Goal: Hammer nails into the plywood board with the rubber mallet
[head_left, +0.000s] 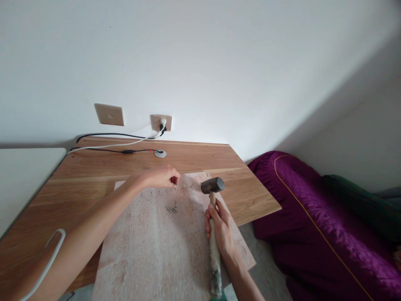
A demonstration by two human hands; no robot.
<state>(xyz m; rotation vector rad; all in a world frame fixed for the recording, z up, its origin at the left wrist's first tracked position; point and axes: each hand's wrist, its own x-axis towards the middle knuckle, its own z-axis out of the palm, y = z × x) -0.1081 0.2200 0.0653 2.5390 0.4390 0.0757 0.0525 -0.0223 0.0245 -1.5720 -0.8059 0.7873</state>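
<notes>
My right hand (pixel 221 221) is wrapped round the wooden handle of a hammer (pixel 212 185), whose dark metal head is raised above the board's far right part. My left hand (pixel 166 175) is closed in a pinch near the board's far edge, with a small nail (pixel 176 185) at its fingertips. A whitish wooden board (pixel 150 251) lies under both hands. Several loose nails (pixel 171 209) rest on it, nearer to me than my left hand. A row of small dark holes or nail heads runs along its far part, partly hidden by my left arm.
Beneath the board is a wooden desk (pixel 250 196) against a white wall. Black and white cables (pixel 125 146) run along its back to a wall socket (pixel 156 122). A white panel (pixel 28 179) stands at the left. Purple fabric (pixel 272 200) covers something at the right.
</notes>
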